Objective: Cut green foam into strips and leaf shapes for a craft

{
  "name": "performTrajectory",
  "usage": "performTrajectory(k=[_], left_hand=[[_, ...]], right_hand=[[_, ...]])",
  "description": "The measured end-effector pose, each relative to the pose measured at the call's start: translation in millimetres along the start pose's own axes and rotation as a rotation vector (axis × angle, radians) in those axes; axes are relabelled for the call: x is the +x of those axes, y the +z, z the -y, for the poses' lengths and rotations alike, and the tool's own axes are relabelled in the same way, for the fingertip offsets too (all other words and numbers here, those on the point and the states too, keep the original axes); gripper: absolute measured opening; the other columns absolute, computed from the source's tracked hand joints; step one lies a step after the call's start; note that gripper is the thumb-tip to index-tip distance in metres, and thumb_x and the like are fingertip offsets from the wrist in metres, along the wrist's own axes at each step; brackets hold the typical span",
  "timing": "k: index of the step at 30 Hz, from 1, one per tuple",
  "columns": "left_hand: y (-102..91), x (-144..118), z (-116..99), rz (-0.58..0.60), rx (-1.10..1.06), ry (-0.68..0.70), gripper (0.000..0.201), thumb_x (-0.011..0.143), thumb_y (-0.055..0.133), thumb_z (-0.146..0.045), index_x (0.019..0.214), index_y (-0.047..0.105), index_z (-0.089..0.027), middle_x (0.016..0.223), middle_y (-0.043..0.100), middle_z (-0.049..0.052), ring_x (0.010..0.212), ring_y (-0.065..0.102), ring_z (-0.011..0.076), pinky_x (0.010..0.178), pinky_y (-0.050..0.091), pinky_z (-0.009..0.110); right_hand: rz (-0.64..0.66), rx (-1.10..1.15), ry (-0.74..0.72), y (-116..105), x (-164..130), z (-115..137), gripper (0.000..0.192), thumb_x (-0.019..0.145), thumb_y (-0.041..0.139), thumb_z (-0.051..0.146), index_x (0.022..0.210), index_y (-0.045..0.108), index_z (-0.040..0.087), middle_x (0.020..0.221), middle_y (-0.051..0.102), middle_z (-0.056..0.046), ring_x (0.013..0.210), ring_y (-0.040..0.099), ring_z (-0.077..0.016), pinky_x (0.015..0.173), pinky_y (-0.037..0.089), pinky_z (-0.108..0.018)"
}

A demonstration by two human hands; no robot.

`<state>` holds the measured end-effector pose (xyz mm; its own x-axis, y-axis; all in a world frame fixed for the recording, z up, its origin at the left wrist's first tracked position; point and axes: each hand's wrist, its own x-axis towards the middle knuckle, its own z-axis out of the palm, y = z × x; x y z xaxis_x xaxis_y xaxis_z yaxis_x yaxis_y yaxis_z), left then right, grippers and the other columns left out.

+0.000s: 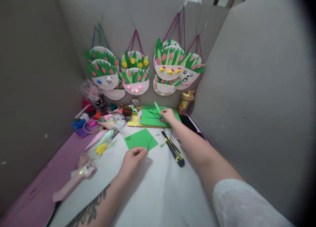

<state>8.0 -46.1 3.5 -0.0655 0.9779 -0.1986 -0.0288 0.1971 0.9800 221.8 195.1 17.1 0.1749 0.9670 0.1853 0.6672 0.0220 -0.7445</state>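
My left hand (133, 156) pinches the near corner of a green foam square (140, 139) that lies flat on the white sheet (158, 187). My right hand (168, 115) reaches farther back and rests on a larger green foam sheet (150, 118). Its fingers close on a cut green leaf strip (157, 107) that sticks up from that sheet. A yellow and black utility knife (174, 148) lies on the white sheet between my two arms, close under my right forearm.
Several paper-plate baskets with green grass and pink tulips (134, 73) hang on the back wall. Craft scraps and ribbons (98, 118) pile up at the left. A pink glue gun (74, 181) lies at the near left. Grey partition walls enclose three sides.
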Motion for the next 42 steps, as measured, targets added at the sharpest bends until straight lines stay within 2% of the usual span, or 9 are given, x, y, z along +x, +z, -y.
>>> performTrajectory(k=[6,10,14,17,20,28,35,39,42], left_hand=[[-9.0,7,-2,-0.039,0.053,0.048,0.038,0.065,0.068,-0.051,0.076,0.070,-0.015,0.055,0.057,-0.001,0.050,0.043,0.0108,0.050,0.030,0.023],[-17.0,16,-6,-0.019,0.289,0.221,0.032,0.073,0.060,-0.046,0.079,0.070,-0.016,0.075,0.067,0.005,0.068,0.056,0.0182,0.063,0.041,0.027],[-22.8,19,-6,0.048,0.811,0.436,0.023,0.073,0.061,-0.030,0.091,0.071,-0.018,0.098,0.066,0.009,0.095,0.057,0.0244,0.088,0.041,0.034],[-23.3,15,-5,0.075,1.078,0.454,0.027,0.075,0.061,-0.027,0.098,0.069,-0.018,0.105,0.064,0.011,0.103,0.055,0.0265,0.092,0.039,0.035],[-21.5,12,-4,0.096,1.207,0.456,0.025,0.077,0.059,-0.026,0.098,0.068,-0.017,0.103,0.064,0.012,0.102,0.055,0.0261,0.090,0.040,0.034],[-23.7,15,-7,0.091,1.343,0.475,0.025,0.082,0.043,-0.014,0.086,0.068,-0.016,0.089,0.067,0.011,0.090,0.059,0.0239,0.079,0.042,0.032],[-38.5,26,-6,-0.031,1.282,0.448,0.025,0.080,0.052,-0.022,0.100,0.066,-0.016,0.103,0.064,0.012,0.099,0.056,0.0251,0.087,0.040,0.032],[-40.8,32,-3,-0.137,1.300,0.416,0.035,0.081,0.054,-0.028,0.113,0.060,-0.016,0.114,0.061,0.013,0.106,0.053,0.0277,0.090,0.039,0.034],[-38.4,29,-5,-0.081,1.275,0.424,0.034,0.081,0.055,-0.031,0.111,0.061,-0.016,0.111,0.061,0.013,0.105,0.054,0.0265,0.091,0.038,0.033]], right_hand=[[-0.013,-0.069,-0.001,10,-8,1,0.018,0.077,0.061,0.022,0.089,0.071,0.014,0.090,0.071,-0.010,0.083,0.064,-0.0202,0.076,0.044,-0.029],[0.111,-0.114,-0.262,9,-73,2,0.020,0.080,0.057,0.019,0.095,0.070,0.016,0.095,0.071,-0.008,0.087,0.062,-0.0193,0.083,0.044,-0.031],[0.276,-0.191,-0.538,1,-160,7,0.026,0.080,0.054,0.013,0.101,0.069,0.016,0.103,0.068,-0.009,0.100,0.056,-0.0211,0.093,0.039,-0.033],[0.311,-0.227,-0.561,-8,-208,7,0.034,0.079,0.049,0.008,0.107,0.066,0.018,0.102,0.066,-0.008,0.101,0.053,-0.0210,0.092,0.039,-0.033],[0.317,-0.250,-0.537,-15,-232,5,0.035,0.079,0.048,0.006,0.107,0.064,0.018,0.105,0.064,-0.008,0.103,0.051,-0.0208,0.092,0.038,-0.033],[0.379,-0.379,-0.651,3,-233,17,0.050,0.083,0.046,0.007,0.128,0.052,0.028,0.133,0.048,-0.010,0.122,0.037,-0.0250,0.098,0.031,-0.040],[0.353,-0.428,-0.635,16,-216,13,0.015,0.088,0.049,0.014,0.090,0.063,0.020,0.093,0.058,-0.007,0.095,0.047,-0.0207,0.084,0.037,-0.032],[0.343,-0.425,-0.646,11,-211,8,0.016,0.086,0.048,0.009,0.084,0.060,0.019,0.092,0.057,-0.006,0.091,0.048,-0.0196,0.080,0.036,-0.030],[0.350,-0.368,-0.603,9,-209,4,0.014,0.084,0.050,0.009,0.089,0.060,0.018,0.093,0.059,-0.006,0.092,0.050,-0.0196,0.079,0.037,-0.029]])
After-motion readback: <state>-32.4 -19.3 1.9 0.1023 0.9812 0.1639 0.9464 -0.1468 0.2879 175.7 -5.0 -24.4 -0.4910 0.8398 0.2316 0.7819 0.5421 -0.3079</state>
